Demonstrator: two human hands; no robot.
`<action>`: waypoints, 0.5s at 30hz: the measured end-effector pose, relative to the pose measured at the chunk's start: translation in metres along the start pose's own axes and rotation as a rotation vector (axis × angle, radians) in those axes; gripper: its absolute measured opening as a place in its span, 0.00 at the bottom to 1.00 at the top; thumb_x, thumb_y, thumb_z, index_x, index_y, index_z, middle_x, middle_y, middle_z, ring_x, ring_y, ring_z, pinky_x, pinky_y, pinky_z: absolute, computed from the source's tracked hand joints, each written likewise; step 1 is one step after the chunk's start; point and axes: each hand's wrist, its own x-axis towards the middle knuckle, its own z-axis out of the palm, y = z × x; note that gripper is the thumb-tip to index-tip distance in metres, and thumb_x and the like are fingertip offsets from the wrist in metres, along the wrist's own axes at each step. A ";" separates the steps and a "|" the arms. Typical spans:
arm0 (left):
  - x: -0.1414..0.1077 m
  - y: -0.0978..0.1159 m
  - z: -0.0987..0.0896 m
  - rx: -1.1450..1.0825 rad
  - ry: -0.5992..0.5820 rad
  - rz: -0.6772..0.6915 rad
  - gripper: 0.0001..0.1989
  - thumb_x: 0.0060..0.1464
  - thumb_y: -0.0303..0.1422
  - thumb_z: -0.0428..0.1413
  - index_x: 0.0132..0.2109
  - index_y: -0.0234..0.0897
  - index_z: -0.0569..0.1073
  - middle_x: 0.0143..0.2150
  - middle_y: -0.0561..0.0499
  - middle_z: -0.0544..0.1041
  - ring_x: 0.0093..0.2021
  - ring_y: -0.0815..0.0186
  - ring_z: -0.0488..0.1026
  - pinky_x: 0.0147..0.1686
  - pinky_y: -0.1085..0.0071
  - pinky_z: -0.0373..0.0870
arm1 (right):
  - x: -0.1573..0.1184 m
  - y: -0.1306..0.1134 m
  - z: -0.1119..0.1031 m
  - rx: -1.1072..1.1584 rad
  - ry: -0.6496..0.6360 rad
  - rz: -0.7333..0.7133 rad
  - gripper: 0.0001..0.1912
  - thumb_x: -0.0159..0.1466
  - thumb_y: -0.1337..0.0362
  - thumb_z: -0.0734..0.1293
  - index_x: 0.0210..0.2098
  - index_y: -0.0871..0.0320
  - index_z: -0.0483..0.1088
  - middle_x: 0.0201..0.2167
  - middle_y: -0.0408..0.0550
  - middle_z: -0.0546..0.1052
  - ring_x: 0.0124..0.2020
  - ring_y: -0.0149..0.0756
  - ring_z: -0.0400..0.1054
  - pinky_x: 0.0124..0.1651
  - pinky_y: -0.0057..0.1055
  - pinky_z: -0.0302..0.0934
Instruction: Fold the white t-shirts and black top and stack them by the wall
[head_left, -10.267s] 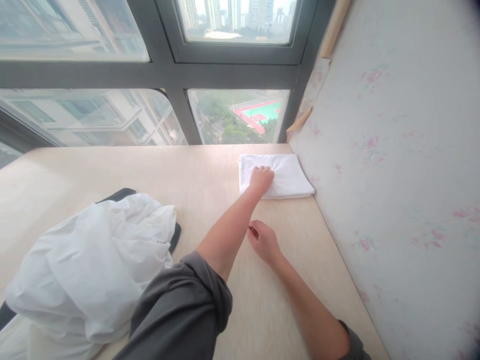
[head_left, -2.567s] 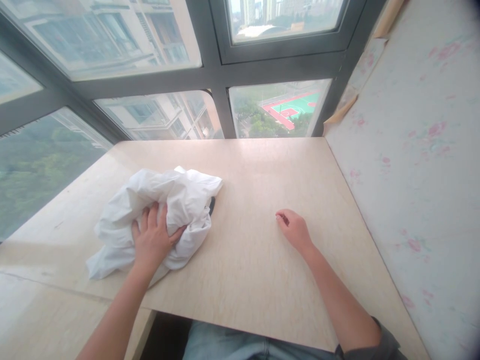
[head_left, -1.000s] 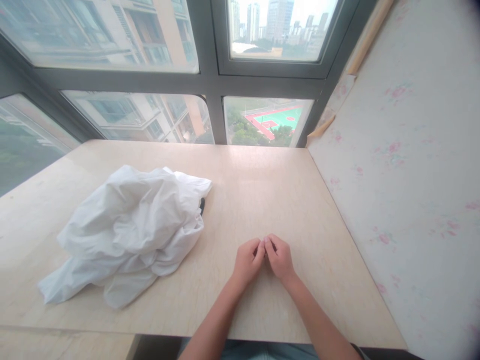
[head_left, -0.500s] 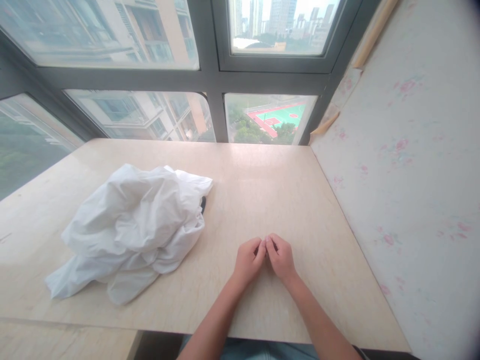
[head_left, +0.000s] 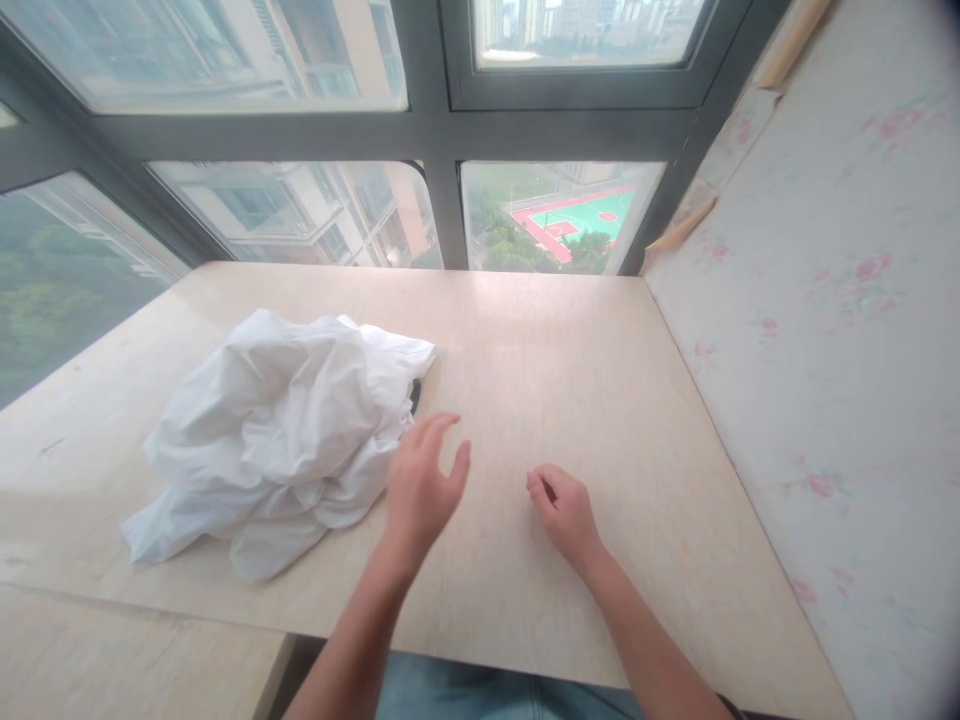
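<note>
A crumpled heap of white cloth [head_left: 285, 420] lies on the left part of the pale, stone-like ledge [head_left: 570, 380]. Its folds hide what kind of item it is. A small black piece [head_left: 415, 396] shows at its right edge, mostly covered. My left hand [head_left: 424, 475] is just right of the cloth, thumb and fingers apart, holding nothing; whether it touches the cloth's edge I cannot tell. Resting on the ledge further right, my right hand [head_left: 564, 508] is curled closed, with no object visible in it.
Grey-framed windows [head_left: 442, 135] rise behind the ledge. A wall with flowered paper [head_left: 817, 380] bounds the right side, its paper peeling [head_left: 679, 235] near the window. A lower slab [head_left: 135, 655] adjoins the ledge at front left.
My left hand has parted from my right hand, moved left towards the white cloth and opened. My right hand has stayed in place. The view has shifted slightly.
</note>
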 end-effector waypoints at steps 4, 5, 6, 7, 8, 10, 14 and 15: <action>0.042 -0.055 -0.056 0.529 0.212 -0.037 0.34 0.56 0.47 0.58 0.65 0.35 0.63 0.65 0.33 0.64 0.65 0.42 0.60 0.61 0.46 0.59 | 0.000 0.001 0.002 -0.015 0.000 -0.002 0.18 0.71 0.58 0.56 0.25 0.56 0.58 0.22 0.40 0.63 0.25 0.30 0.56 0.31 0.29 0.49; 0.050 -0.068 -0.067 0.609 0.213 -0.086 0.39 0.54 0.49 0.60 0.66 0.34 0.61 0.66 0.32 0.62 0.65 0.39 0.60 0.60 0.45 0.60 | 0.000 0.001 0.002 -0.016 -0.001 -0.003 0.18 0.71 0.58 0.55 0.25 0.56 0.57 0.22 0.40 0.62 0.25 0.30 0.56 0.31 0.29 0.49; 0.057 -0.080 -0.077 0.660 0.182 -0.134 0.41 0.52 0.51 0.60 0.66 0.34 0.62 0.64 0.32 0.64 0.62 0.38 0.62 0.57 0.45 0.63 | 0.000 0.001 0.002 -0.018 -0.002 -0.005 0.18 0.71 0.58 0.55 0.25 0.56 0.56 0.22 0.40 0.62 0.25 0.30 0.56 0.31 0.29 0.48; 0.063 -0.091 -0.085 0.682 0.130 -0.174 0.38 0.53 0.52 0.59 0.64 0.35 0.65 0.61 0.34 0.68 0.58 0.40 0.66 0.53 0.47 0.66 | 0.001 0.001 0.002 -0.018 -0.002 -0.009 0.18 0.71 0.58 0.55 0.24 0.56 0.56 0.22 0.40 0.62 0.25 0.29 0.56 0.31 0.29 0.48; 0.068 -0.100 -0.092 0.687 0.083 -0.204 0.32 0.56 0.52 0.56 0.60 0.36 0.69 0.56 0.38 0.72 0.53 0.45 0.69 0.50 0.50 0.68 | 0.001 0.001 0.002 -0.016 -0.001 -0.014 0.18 0.71 0.59 0.55 0.24 0.56 0.55 0.22 0.40 0.61 0.25 0.29 0.56 0.31 0.29 0.48; 0.076 -0.113 -0.105 0.671 0.028 -0.246 0.20 0.60 0.48 0.52 0.51 0.41 0.75 0.43 0.47 0.75 0.41 0.56 0.71 0.45 0.58 0.69 | 0.002 0.000 0.002 -0.010 0.003 -0.022 0.18 0.70 0.59 0.55 0.24 0.56 0.55 0.22 0.40 0.61 0.25 0.29 0.56 0.31 0.29 0.48; 0.095 -0.120 -0.127 0.589 0.175 -0.325 0.11 0.55 0.40 0.56 0.39 0.40 0.77 0.23 0.56 0.63 0.28 0.67 0.58 0.34 0.72 0.60 | 0.003 0.000 0.003 -0.016 0.015 -0.023 0.17 0.70 0.60 0.56 0.24 0.56 0.55 0.21 0.40 0.62 0.25 0.29 0.55 0.30 0.29 0.47; 0.102 -0.117 -0.131 0.506 0.246 -0.341 0.10 0.54 0.38 0.56 0.36 0.37 0.77 0.21 0.57 0.60 0.27 0.69 0.56 0.31 0.74 0.57 | 0.003 0.000 0.003 -0.014 0.016 -0.020 0.17 0.70 0.60 0.56 0.24 0.56 0.56 0.21 0.40 0.62 0.25 0.29 0.55 0.30 0.29 0.47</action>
